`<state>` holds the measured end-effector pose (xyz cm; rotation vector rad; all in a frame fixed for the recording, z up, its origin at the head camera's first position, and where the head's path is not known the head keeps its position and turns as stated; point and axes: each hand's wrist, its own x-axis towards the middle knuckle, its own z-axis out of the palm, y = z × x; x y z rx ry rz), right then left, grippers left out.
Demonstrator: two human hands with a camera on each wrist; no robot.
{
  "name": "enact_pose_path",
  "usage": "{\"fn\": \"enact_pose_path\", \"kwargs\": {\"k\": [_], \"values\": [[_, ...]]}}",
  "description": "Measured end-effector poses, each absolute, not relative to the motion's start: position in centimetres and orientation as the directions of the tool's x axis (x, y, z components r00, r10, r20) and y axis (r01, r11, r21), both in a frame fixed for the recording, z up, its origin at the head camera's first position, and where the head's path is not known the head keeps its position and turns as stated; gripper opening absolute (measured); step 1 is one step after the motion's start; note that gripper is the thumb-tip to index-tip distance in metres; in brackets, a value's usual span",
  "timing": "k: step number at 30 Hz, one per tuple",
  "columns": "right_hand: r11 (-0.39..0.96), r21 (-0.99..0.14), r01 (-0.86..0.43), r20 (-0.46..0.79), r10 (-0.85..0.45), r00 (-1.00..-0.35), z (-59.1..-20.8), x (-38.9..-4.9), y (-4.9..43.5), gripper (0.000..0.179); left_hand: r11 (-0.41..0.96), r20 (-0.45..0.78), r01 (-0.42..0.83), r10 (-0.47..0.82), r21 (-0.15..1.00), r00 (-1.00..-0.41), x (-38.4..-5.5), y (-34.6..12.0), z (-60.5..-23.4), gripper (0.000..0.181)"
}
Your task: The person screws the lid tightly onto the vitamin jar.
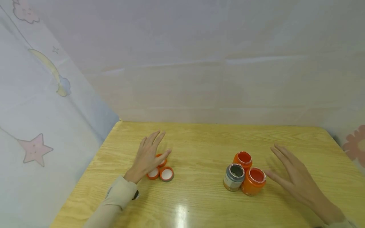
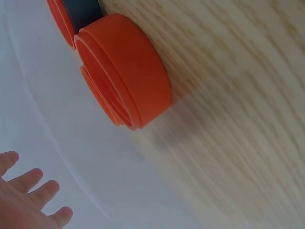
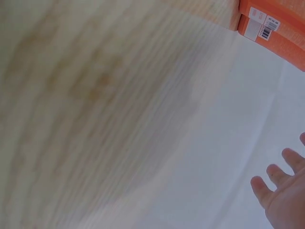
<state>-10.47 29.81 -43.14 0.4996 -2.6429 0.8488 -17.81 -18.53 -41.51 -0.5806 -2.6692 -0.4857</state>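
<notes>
My left hand [image 1: 146, 158], fingers spread, hovers over three round lids lying inner side up. Of these, the lid with a grey side [image 1: 166, 174] is in front, an orange lid [image 1: 153, 173] lies beside it, and another orange lid [image 1: 162, 160] is partly hidden by the thumb. On the right stand three open jars in a tight cluster: a grey jar [image 1: 233, 178], an orange jar [image 1: 253, 183] and a second orange jar [image 1: 243, 159] behind. Just right of them, my right hand [image 1: 296, 177] is held with straight fingers and holds nothing.
The wooden table [image 1: 196, 148] reaches back to a pale cloth wall [image 1: 182, 88]. Another cloth [image 1: 71, 139], printed with a star and moon, hangs along the left side. In the right wrist view, an orange jar's label [image 3: 262, 24] shows a barcode.
</notes>
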Motion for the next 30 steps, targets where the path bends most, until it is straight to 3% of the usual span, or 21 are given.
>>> {"fn": "enact_pose_path", "kwargs": {"k": [20, 30], "values": [[0.709, -0.576, -0.406, 0.337, -0.247, -0.909, -43.6, -8.8, 30.0, 0.082, 0.843, 0.401, 0.445, 0.312, 0.302, -0.861, -16.9, -19.8, -42.2, 0.062], [0.668, -0.614, -0.422, 0.322, -0.276, -0.906, -43.3, -8.5, 29.4, 0.082, 0.814, 0.336, 0.435, 0.316, 0.385, -0.887, -16.3, -20.9, -42.8, 0.063]]}}
